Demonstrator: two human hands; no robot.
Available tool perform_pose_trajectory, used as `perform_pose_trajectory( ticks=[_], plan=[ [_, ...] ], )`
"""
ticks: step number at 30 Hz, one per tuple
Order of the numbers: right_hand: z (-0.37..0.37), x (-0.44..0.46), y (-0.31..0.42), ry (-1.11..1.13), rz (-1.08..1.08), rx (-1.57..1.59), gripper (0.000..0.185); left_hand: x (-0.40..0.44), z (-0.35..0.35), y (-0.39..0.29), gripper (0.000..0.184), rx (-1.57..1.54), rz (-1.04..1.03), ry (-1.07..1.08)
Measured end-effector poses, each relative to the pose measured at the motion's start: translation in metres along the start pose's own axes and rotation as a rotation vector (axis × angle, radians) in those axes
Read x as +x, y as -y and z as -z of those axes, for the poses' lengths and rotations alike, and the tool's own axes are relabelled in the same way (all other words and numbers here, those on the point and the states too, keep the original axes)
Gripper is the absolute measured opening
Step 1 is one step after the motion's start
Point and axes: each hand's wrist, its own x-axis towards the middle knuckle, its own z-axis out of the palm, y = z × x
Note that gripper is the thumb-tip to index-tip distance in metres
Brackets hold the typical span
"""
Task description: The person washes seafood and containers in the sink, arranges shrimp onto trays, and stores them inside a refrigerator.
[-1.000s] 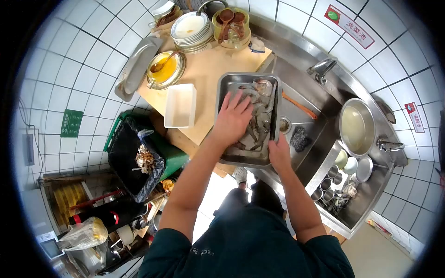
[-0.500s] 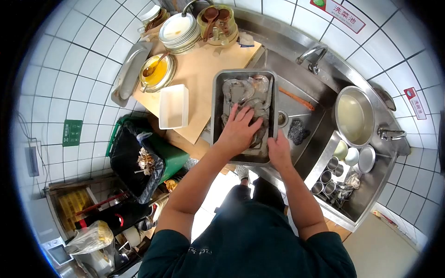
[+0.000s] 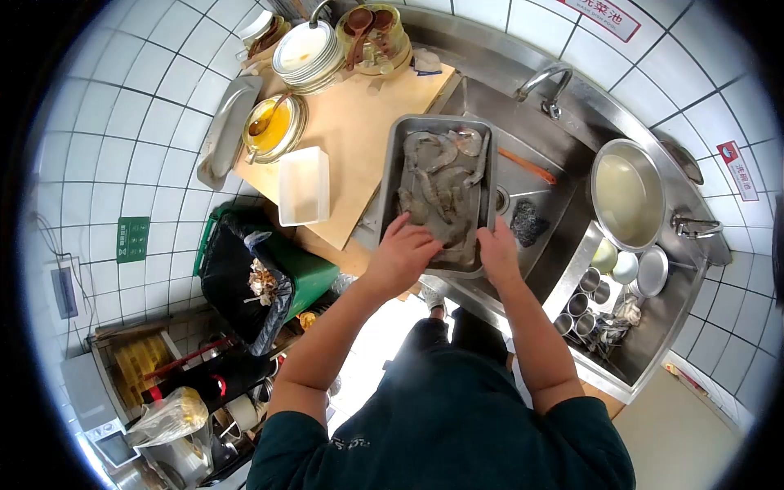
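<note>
A deep grey metal tray (image 3: pixel 394 163) holds several raw prawns (image 3: pixel 441 192) in a little cloudy water. It sits over the left side of the sink, beside the wooden board. My right hand (image 3: pixel 498 257) grips the tray's right rim near the front corner, thumb on top; its other fingers are mostly hidden. My left hand (image 3: pixel 402 255) reaches across the near left corner. Its fingers are apart and stretched into the tray, close to the nearest prawns, and hold nothing that I can see.
A white plastic container (image 3: pixel 304 186), a bowl of yellow liquid (image 3: pixel 279 122) and stacked plates (image 3: pixel 306 53) stand on the board (image 3: pixel 367 114). Right of the tray are a wooden-coloured stick (image 3: pixel 527 166), a scouring pad (image 3: pixel 529 223) and a basin (image 3: pixel 627 196). A lined bin (image 3: pixel 306 278) stands left.
My left hand has drawn back from the middle of the tray to its near left corner, uncovering more prawns. The tray appears slightly higher and further right in view; my right hand stays on its rim.
</note>
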Motion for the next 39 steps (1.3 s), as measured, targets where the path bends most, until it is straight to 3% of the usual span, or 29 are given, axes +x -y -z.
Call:
perform_pose_trajectory(
  ticks=[6,9,11,12,14,15,17,18,20,23,24,28,31,33,35,36,37,39],
  plan=[
    [0.011,0.003,0.018,-0.04,-0.042,-0.082,0.037,0.004,0.011,-0.012,0.03,-0.102,-0.032,0.015],
    [0.012,0.002,0.029,-0.046,-0.099,-0.115,0.037,0.001,0.012,-0.003,0.043,-0.027,0.166,-0.143],
    [0.017,0.006,0.022,-0.077,-0.121,-0.281,0.039,-0.014,0.003,0.011,0.055,0.118,0.441,-0.469],
    [0.021,0.01,0.011,-0.086,-0.031,-0.278,0.04,-0.025,-0.004,0.023,0.062,0.196,0.577,-0.637],
    [0.029,0.017,-0.016,-0.105,0.153,-0.267,0.044,-0.052,-0.028,0.069,0.072,0.057,0.901,-1.054],
    [0.034,0.017,-0.019,-0.072,0.102,-0.232,0.043,-0.071,-0.033,0.093,0.075,0.198,1.256,-0.964],
    [0.041,0.016,-0.019,-0.006,0.002,-0.172,0.043,-0.104,-0.039,0.143,0.073,-0.009,1.531,-1.027],
    [0.041,0.016,-0.017,0.007,0.014,-0.143,0.042,-0.107,-0.03,0.154,0.07,-0.308,1.574,-1.098],
    [0.042,0.012,-0.014,0.034,0.034,-0.094,0.04,-0.111,-0.017,0.167,0.065,-0.931,1.597,-1.204],
    [0.044,0.006,-0.008,0.085,0.008,-0.136,0.036,-0.118,-0.02,0.189,0.053,-1.169,1.609,-1.21],
    [0.043,0.005,-0.01,0.095,0.038,-0.135,0.036,-0.122,-0.021,0.199,0.039,-1.251,1.56,-1.227],
    [0.035,-0.004,-0.012,0.14,0.067,-0.138,0.036,-0.152,-0.038,0.212,0.025,-1.264,1.544,-1.154],
    [0.026,-0.018,-0.005,0.207,0.088,-0.165,0.035,-0.175,-0.032,0.155,0.031,-1.161,1.495,-1.23],
    [0.016,-0.03,0.0,0.248,0.11,-0.162,0.033,-0.221,-0.039,0.108,0.035,-1.147,1.351,-1.259],
    [0.004,-0.041,-0.009,0.258,0.189,-0.208,0.022,-0.27,-0.037,0.049,0.038,-1.14,1.403,-1.384],
    [0.002,-0.046,-0.018,0.255,0.13,-0.279,0.018,-0.307,-0.04,0.019,0.041,-1.137,1.472,-1.362],
    [-0.011,-0.059,-0.014,0.302,0.215,-0.219,0.016,-0.349,-0.048,-0.011,0.043,-1.135,1.539,-1.349],
    [-0.032,-0.077,-0.013,0.431,0.263,-0.226,0.026,-0.455,-0.093,-0.072,0.057,-1.188,1.626,-1.362]
  ],
)
